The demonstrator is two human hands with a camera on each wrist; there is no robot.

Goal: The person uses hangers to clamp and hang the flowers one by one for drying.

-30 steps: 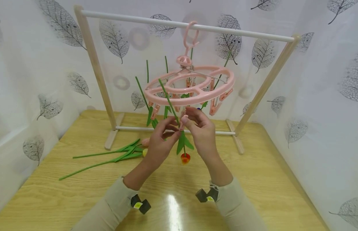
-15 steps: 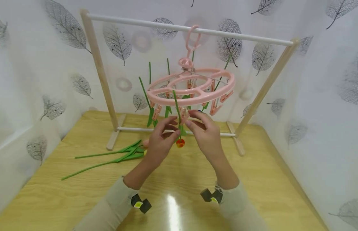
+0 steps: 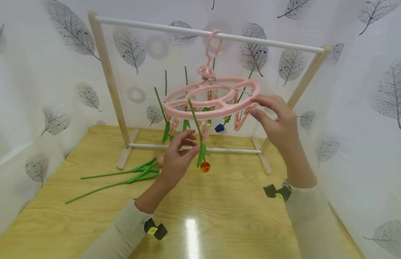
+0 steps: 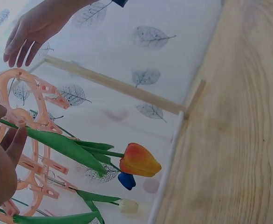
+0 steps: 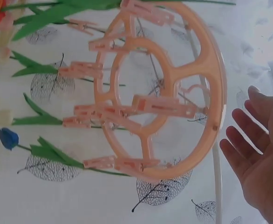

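Note:
A round pink clip hanger (image 3: 231, 108) hangs by its hook from a white rod. An orange-red tulip (image 3: 205, 167) hangs head down from a clip at the hanger's front, its stem slanting up past the rim. My left hand (image 3: 179, 158) is beside that tulip's stem and leaf, fingers loosely bent and apart; whether a fingertip touches cannot be told. My right hand (image 3: 281, 124) is at the hanger's right side, near a pink clip (image 3: 250, 108); in the right wrist view its fingers (image 5: 241, 135) are spread, apart from the rim, holding nothing.
A blue tulip (image 3: 219, 128) and several other tulips hang upside down from the hanger's far and left clips. Two tulips (image 3: 135, 176) lie on the wooden table at left. The rack's wooden posts (image 3: 109, 82) stand on both sides, with a low white crossbar (image 3: 226, 149) between them.
My right hand has left the front clip beside the orange-red tulip and moved right to the hanger's right rim. My left hand has stayed by the stem. The tulip hangs from the clip.

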